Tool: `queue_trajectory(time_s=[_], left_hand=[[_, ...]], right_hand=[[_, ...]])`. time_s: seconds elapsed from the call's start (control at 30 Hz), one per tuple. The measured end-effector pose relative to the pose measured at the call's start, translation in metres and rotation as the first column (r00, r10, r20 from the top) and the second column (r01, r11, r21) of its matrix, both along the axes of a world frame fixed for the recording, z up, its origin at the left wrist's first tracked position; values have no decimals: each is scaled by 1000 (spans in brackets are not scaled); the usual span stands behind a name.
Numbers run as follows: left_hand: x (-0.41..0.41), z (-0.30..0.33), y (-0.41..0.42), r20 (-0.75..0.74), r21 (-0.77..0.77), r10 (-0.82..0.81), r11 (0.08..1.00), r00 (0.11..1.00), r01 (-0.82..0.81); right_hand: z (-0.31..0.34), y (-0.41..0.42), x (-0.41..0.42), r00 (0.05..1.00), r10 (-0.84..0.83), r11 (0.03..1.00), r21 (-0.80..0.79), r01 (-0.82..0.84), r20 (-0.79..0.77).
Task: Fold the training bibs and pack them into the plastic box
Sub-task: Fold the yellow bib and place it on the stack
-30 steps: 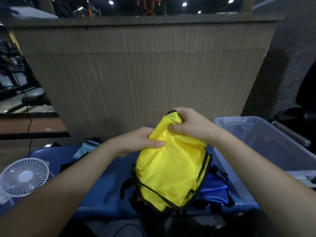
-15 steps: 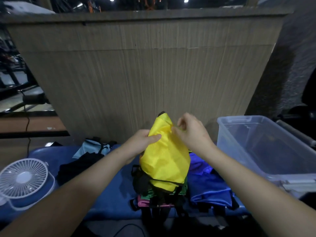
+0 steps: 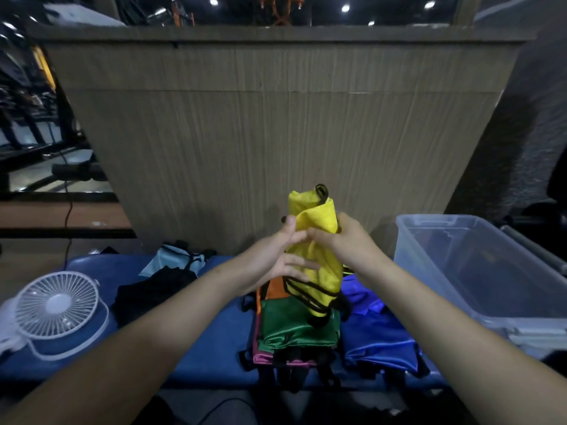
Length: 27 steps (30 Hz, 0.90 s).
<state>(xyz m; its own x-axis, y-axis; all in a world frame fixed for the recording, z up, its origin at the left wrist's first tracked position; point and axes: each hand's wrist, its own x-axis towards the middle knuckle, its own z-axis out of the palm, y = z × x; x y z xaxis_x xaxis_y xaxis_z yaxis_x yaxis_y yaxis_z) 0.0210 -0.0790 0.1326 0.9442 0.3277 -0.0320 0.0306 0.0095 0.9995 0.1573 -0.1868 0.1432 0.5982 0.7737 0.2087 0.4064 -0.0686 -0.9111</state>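
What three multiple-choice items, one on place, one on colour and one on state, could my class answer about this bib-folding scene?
1. Where does the plastic box stand?
A. right of the bib pile
B. left of the fan
C. on top of the bib pile

2. What colour is the bib on top of the pile under the hands?
A. white
B. green
C. grey

3. What is the state of the yellow bib?
A. packed in the box
B. lying flat on the bench
C. held up in both hands

Answers:
1 A: the box sits at the right end of the blue bench, the fan at the left.
2 B: green cloth tops the pile.
3 C: the left hand and right hand grip it above the pile.
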Motion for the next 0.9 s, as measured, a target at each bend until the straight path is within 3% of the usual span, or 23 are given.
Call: queue_trajectory(time_s=[0.03, 0.1, 0.2, 0.27, 0.37, 0.43, 0.5, 0.77, 0.9], left_hand=[[-1, 0, 4, 22, 138, 83, 987, 996, -85], [-2, -4, 14, 130, 379, 267, 877, 955, -296], [-5, -15, 31, 178, 454, 446, 754, 877, -475], [-8, -16, 37, 85, 332, 468, 819, 880, -468], [-14, -14, 48, -67, 19, 235, 972, 970, -234], [-22, -15, 48, -73, -155, 49, 986, 996, -59], [-29, -18, 46, -66, -240, -14, 971, 998, -2], [-33, -28, 64, -97, -166, 53, 984, 994, -68], [-12, -43, 81, -131, -129, 102, 985, 986, -119]], right_hand=[[1, 0, 3, 999, -48, 999, 12, 48, 16], [4, -3, 7, 998, -34, 998, 45, 36, -49], [11, -11, 5, 973, 109, 993, 58, -99, -201], [16, -17, 4, 932, 213, 977, 52, -207, -294], [20, -23, 4, 855, 300, 949, 40, -313, -423], [21, -26, 3, 810, 320, 938, 45, -344, -491], [19, -27, 4, 786, 339, 929, 54, -365, -517], [-3, -23, 24, 832, 317, 923, -55, -382, -456], [-31, 1, 44, 915, 164, 963, -139, -229, -368]])
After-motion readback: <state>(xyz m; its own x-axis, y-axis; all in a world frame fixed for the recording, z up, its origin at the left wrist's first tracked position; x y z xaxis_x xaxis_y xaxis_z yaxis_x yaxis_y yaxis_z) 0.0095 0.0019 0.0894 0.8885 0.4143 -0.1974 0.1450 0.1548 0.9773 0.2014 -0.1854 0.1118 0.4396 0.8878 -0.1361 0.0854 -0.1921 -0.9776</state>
